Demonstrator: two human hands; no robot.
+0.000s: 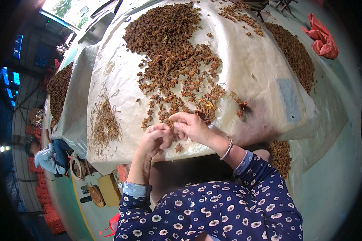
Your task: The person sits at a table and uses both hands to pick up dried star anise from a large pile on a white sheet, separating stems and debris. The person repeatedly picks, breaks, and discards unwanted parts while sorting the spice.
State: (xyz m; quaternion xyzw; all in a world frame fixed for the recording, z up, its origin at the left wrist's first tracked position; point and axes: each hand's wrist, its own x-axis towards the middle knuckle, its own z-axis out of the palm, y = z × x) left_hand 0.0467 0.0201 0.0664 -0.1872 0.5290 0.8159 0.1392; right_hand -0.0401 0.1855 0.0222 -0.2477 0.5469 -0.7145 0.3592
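Observation:
A large heap of dried star anise [169,33] lies on a table covered with pale plastic sheeting [247,60], spreading thinner towards me. At its near end my left hand [160,136] has thumb and fingers pinched together. My right hand [190,126], with a bangle on the wrist, meets it there, thumb and forefinger close together. Whether a star anise is between the fingertips is too small to tell. One loose star anise [178,147] rests just below the hands. A small pile of thin stems [105,123] sits to the left. A few reddish pods [241,108] lie to the right.
More brown heaps stand at the left [59,90], the far right [292,54] and under the table's right corner [280,156]. A red plastic sack [322,39] lies on the floor. A person [49,156] sits at the left, near a wooden stool [108,189] and stacked red sacks [48,198].

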